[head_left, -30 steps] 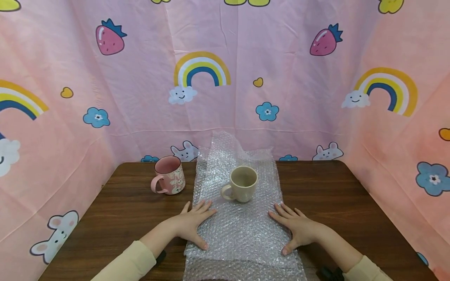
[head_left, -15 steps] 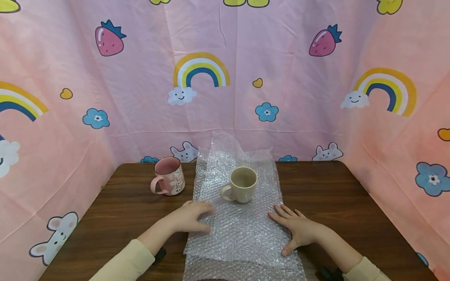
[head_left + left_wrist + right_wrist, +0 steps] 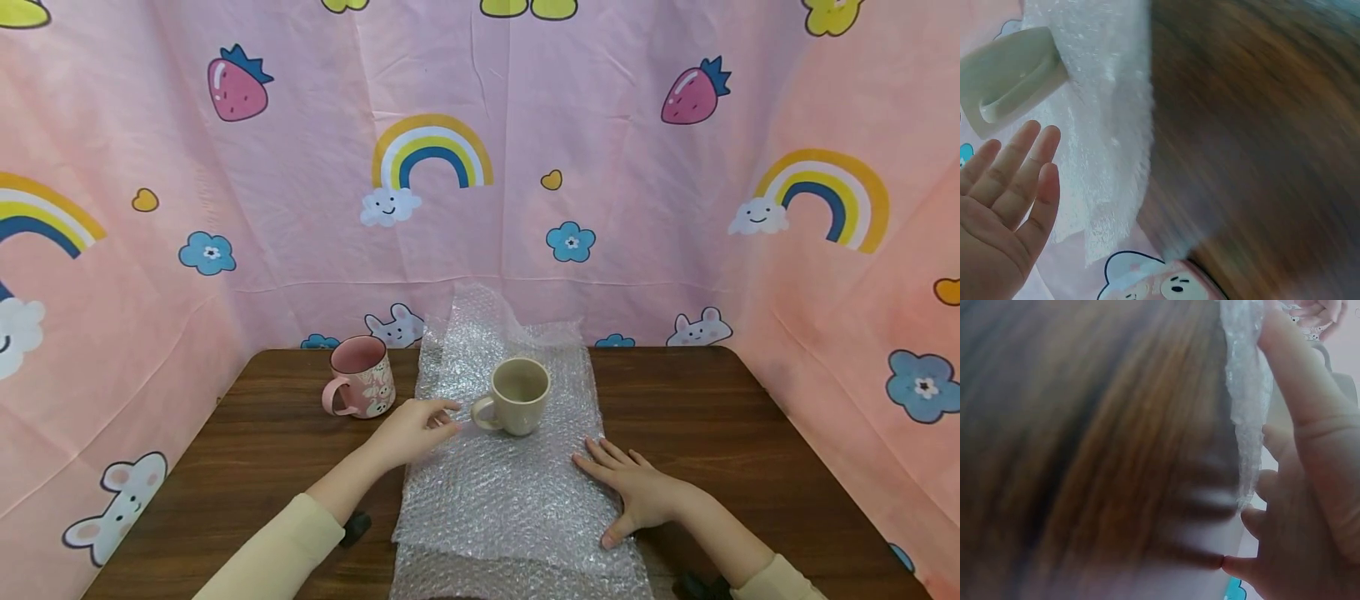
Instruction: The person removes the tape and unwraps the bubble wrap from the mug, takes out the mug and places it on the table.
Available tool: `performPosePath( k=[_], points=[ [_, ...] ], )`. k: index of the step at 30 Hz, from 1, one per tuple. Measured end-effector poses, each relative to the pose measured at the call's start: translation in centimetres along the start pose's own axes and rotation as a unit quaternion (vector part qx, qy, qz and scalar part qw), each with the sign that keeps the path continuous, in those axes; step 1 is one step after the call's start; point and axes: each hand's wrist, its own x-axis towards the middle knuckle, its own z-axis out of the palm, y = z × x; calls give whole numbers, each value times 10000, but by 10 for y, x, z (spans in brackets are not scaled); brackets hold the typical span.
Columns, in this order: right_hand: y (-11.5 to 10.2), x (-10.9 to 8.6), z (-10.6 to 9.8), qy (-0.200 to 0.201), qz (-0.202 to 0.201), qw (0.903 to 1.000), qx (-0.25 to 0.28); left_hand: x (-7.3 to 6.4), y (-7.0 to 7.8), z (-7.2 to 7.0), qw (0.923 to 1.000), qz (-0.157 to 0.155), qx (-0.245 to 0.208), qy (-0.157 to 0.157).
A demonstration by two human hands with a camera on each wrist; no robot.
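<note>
A cream mug (image 3: pixel 521 398) stands upright on layered sheets of bubble wrap (image 3: pixel 517 508), its handle pointing left. My left hand (image 3: pixel 412 432) hovers just left of that handle, fingers extended and holding nothing. In the left wrist view the fingertips (image 3: pixel 1027 134) are close to the cream mug (image 3: pixel 1007 78), with a gap to its handle. My right hand (image 3: pixel 637 492) rests with spread fingers on the right edge of the bubble wrap. The right wrist view shows its fingers along the edge of the bubble wrap (image 3: pixel 1246 412).
A pink mug (image 3: pixel 363 379) with a white pattern stands at the back left of the dark wooden table (image 3: pixel 690 400), beside the bubble wrap. A patterned pink cloth (image 3: pixel 510 242) hangs behind and on both sides.
My left hand has lifted off the bubble wrap's left edge and moved forward towards the cream mug's handle. My right hand has stayed in place.
</note>
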Motion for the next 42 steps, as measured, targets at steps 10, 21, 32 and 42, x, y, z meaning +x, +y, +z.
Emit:
performPosePath(
  k=[10,21,32,42],
  points=[
    [2,0,2,64,-74,10000,-3,19,0,8,9832,-763,-1653,165],
    [1,-1,1,70,-83,9999,-32,28,3,22,9634,-1275,-2323,-398],
    [-1,-2,0,44,-67,9999,-97,32,5,39,9280,-1678,-3306,-371],
    [1,-1,1,17,-72,9999,-80,34,2,41,8938,-1696,-4114,-552]
  ],
)
